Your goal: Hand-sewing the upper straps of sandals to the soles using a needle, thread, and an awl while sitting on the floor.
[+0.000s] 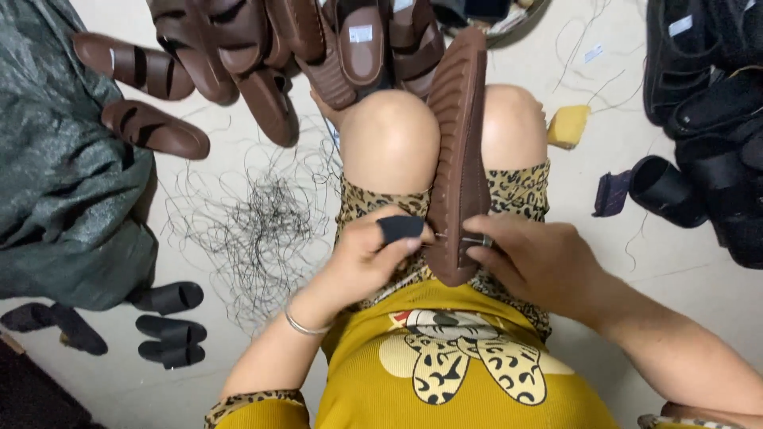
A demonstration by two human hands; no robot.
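Observation:
A brown shoe sole (458, 151) stands on edge between my knees, tread side facing left. My left hand (367, 258) presses against its near end, with a dark cover on the thumb, and pinches what looks like a thin needle at the sole's edge. My right hand (534, 258) grips the sole's near end from the right, fingers curled on it, a ring on one finger.
A heap of brown sandals (262, 56) lies ahead on the floor. Black sandals (707, 119) are piled at the right, black straps (168, 330) at the lower left. Loose black threads (254, 222) spread left of my knee. A yellow block (567, 125) and a grey-green cloth (56, 159) lie nearby.

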